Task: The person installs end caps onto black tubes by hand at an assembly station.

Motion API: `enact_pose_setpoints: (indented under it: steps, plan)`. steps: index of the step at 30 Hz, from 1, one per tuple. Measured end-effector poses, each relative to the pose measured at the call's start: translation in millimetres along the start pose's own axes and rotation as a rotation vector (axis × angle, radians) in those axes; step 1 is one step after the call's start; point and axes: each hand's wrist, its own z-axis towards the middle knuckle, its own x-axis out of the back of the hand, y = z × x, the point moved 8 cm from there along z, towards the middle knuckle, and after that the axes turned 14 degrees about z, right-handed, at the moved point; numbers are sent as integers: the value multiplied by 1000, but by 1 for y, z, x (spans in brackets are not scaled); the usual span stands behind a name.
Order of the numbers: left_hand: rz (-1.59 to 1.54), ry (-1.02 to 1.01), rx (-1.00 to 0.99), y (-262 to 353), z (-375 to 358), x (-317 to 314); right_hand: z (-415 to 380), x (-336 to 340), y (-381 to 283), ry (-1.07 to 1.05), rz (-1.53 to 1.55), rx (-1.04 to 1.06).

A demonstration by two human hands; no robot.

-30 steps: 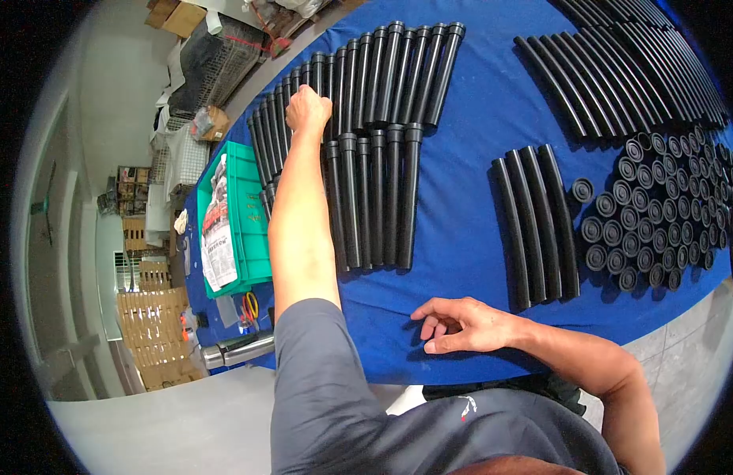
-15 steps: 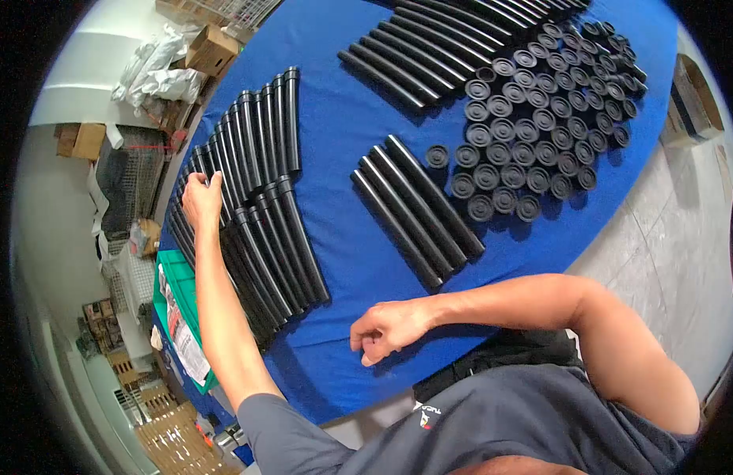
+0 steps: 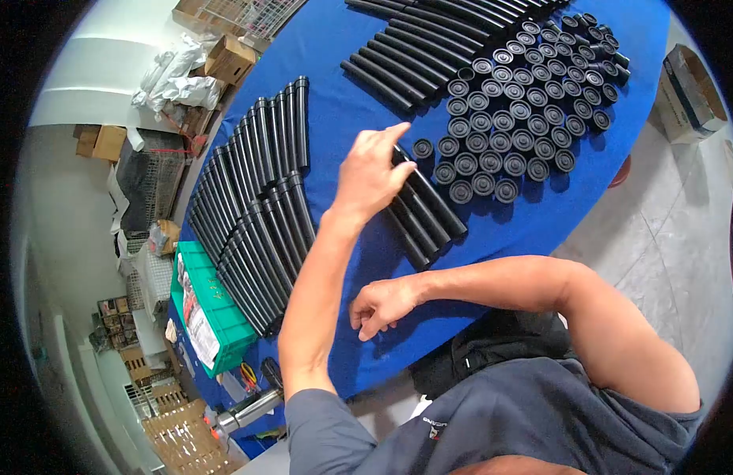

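Note:
My left hand [image 3: 370, 174] is over the upper ends of a few black tubes [image 3: 428, 214] in the middle of the blue cloth. Its thumb and index finger are spread apart around the tube ends, and the hand partly hides them. Nearer my body, my right hand [image 3: 382, 306] rests on the cloth with its fingers loosely curled in; nothing shows in it. To the left lie rows of black tubes with collared ends [image 3: 252, 150]. Many round black caps [image 3: 522, 140] stand grouped at the right, and one single cap [image 3: 423, 148] sits close by my left hand.
More plain black tubes [image 3: 414, 51] lie at the far side. A green bin [image 3: 236, 332] with a paper label stands at the left edge, near scissors [image 3: 248, 374] and a shiny metal cylinder [image 3: 252, 410]. A cardboard box [image 3: 691, 95] is on the floor at right.
My left hand has moved right, from the collared tubes to the plain tubes in the middle. My right hand stays in about the same place. The view has shifted slightly.

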Motion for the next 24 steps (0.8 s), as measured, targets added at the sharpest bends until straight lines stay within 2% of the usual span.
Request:
enact_pose_setpoints:
  steps: [3, 7, 11, 14, 16, 18, 21, 24]
  plan:
    - [63, -95, -12, 12, 11, -28, -3, 1, -3, 12, 4, 9]
    - [75, -56, -96, 16, 20, -41, -3, 2, -4, 15, -2, 31]
    - [11, -60, -31, 12, 18, -37, -2, 0, -1, 0, 7, 49]
    - [-56, 222, 27, -10, 8, 2, -3, 1, -7, -7, -33, 1]
    - [-192, 209, 280, -43, -12, 25, -6, 3, -6, 26, -51, -13]
    - [-230, 236, 430, -78, -47, 31, -1, 3, 2, 2, -39, -1]
    - [-92, 74, 573, -101, -95, 22, 2, 0, 1, -24, -67, 0]
    - [-67, 28, 625, -108, -123, -2, 3, -2, 5, -40, -67, 8]
